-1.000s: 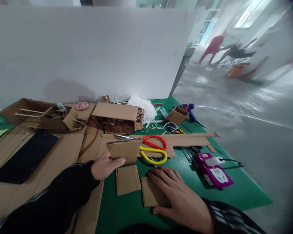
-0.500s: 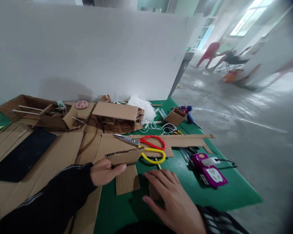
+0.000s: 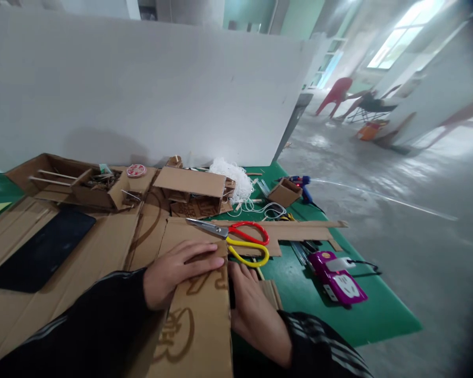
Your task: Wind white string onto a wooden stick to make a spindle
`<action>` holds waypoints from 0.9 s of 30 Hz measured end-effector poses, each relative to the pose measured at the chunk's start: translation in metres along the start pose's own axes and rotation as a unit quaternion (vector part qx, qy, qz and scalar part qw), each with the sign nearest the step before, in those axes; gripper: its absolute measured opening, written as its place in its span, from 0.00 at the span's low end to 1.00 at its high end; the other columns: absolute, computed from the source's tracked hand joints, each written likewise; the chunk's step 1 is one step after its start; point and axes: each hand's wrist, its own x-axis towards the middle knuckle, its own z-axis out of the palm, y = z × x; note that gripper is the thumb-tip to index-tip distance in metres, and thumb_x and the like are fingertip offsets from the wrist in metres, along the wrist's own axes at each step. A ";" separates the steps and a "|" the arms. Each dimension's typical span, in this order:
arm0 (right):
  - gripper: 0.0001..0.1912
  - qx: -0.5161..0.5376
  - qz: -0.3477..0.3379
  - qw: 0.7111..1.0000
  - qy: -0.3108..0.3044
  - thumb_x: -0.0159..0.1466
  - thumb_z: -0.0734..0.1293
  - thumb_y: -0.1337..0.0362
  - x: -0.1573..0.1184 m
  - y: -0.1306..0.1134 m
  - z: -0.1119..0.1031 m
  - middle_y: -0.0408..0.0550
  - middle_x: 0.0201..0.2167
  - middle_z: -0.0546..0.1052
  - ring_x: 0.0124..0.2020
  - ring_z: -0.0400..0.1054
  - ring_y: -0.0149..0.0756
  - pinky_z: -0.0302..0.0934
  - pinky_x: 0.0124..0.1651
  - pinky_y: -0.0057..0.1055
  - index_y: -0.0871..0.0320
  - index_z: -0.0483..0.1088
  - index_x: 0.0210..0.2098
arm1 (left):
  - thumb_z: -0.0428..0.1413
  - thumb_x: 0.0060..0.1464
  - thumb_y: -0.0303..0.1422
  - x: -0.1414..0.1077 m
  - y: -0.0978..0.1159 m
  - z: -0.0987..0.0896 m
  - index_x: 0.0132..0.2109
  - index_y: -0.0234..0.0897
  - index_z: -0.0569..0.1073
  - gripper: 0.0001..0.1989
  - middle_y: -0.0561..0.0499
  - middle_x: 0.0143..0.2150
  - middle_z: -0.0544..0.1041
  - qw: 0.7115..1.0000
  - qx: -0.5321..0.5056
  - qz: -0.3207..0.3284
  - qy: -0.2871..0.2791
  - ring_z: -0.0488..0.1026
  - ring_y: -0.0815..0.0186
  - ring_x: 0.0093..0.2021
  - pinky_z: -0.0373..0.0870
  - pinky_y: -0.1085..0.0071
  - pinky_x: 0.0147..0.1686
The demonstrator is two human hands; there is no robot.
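A long cardboard piece with brown printing (image 3: 205,325) reaches from the bottom edge up between my hands. My left hand (image 3: 177,273) grips its top end, fingers lying over the printed face. Along its right edge, my right hand (image 3: 252,304) presses close, with its fingertips partly hidden. Just beyond the hands lie scissors (image 3: 247,244) with one red and one yellow handle, their blades pointing left over a flat cardboard strip (image 3: 299,230). A small cardboard piece (image 3: 271,295) shows beside my right hand on the green table (image 3: 323,210).
A purple power strip (image 3: 337,278) with a plug is at the right. Farther back are a glue gun (image 3: 305,189), a small cardboard box (image 3: 286,192), white string (image 3: 236,181) and cardboard structures (image 3: 191,181). A black tablet-like slab (image 3: 41,249) lies left. A white panel (image 3: 142,89) stands behind.
The printed cardboard piece has come into view between my hands. My left hand is now over it, and my right hand has moved left against its edge. The small upright piece is no longer visible.
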 end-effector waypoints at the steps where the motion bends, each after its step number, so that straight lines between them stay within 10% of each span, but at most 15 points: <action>1: 0.24 0.038 0.002 0.999 0.009 0.58 0.68 0.69 0.000 0.000 -0.001 0.53 0.46 0.73 0.48 0.66 0.48 0.61 0.52 0.46 0.57 0.61 0.53 | 0.54 0.59 0.35 -0.002 0.001 0.001 0.66 0.50 0.59 0.28 0.43 0.65 0.65 0.999 0.035 0.014 0.004 0.60 0.52 0.64 0.60 0.53 0.61; 12: 0.13 0.185 -0.040 0.975 0.113 0.65 0.61 0.70 0.022 0.001 -0.032 0.50 0.44 0.74 0.46 0.67 0.41 0.64 0.51 0.37 0.53 0.73 0.45 | 0.60 0.57 0.28 -0.002 0.004 0.010 0.57 0.62 0.67 0.26 0.54 0.59 0.71 0.954 0.268 0.108 0.084 0.61 0.59 0.62 0.54 0.46 0.64; 21: 0.17 0.449 -0.045 0.892 -0.004 0.65 0.64 0.61 0.022 -0.002 -0.042 0.49 0.51 0.75 0.54 0.68 0.43 0.61 0.58 0.43 0.53 0.71 0.53 | 0.60 0.56 0.30 -0.005 0.008 0.011 0.57 0.61 0.68 0.25 0.55 0.57 0.71 0.949 0.263 0.136 0.106 0.54 0.59 0.65 0.60 0.55 0.63; 27: 0.17 0.344 -0.082 0.935 0.031 0.65 0.66 0.61 0.026 -0.011 -0.050 0.50 0.52 0.76 0.55 0.68 0.41 0.60 0.59 0.39 0.54 0.70 0.53 | 0.58 0.58 0.28 -0.009 0.002 0.019 0.57 0.58 0.68 0.23 0.58 0.63 0.65 0.947 0.247 0.169 0.120 0.51 0.60 0.68 0.57 0.57 0.65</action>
